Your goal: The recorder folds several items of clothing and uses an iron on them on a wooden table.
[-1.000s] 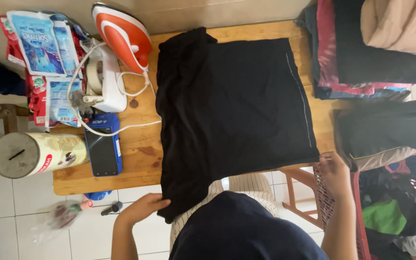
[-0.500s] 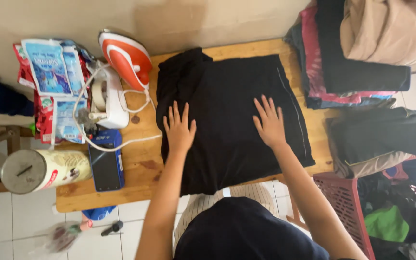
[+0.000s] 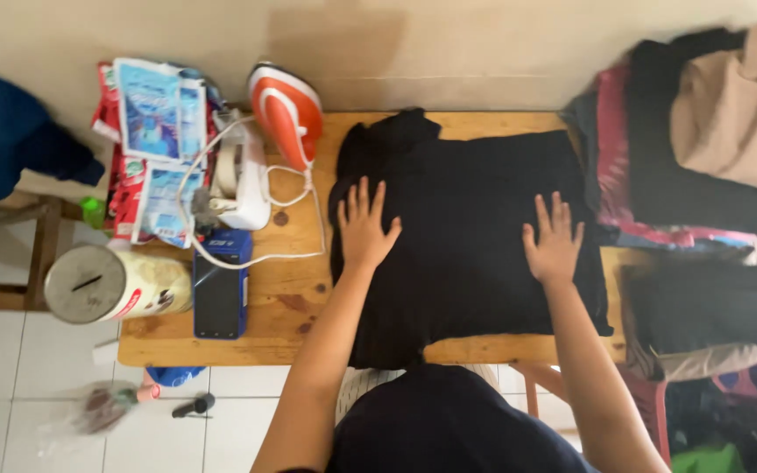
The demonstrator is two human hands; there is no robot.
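Two flat palms rest on the black garment (image 3: 466, 236), which covers the right part of the wooden table (image 3: 291, 298) right in front of me, its long side running away from me toward the wall. My left hand (image 3: 364, 229) presses near its left edge, my right hand (image 3: 554, 241) near its right edge; both are spread wide, gripping nothing. Well left, blue-and-white packets (image 3: 155, 114) with red edges lean by the orange iron (image 3: 286, 109), a round tin (image 3: 89, 282) below them.

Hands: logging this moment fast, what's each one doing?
Left hand: open, flat on the black garment.
Right hand: open, flat on it, holding nothing.
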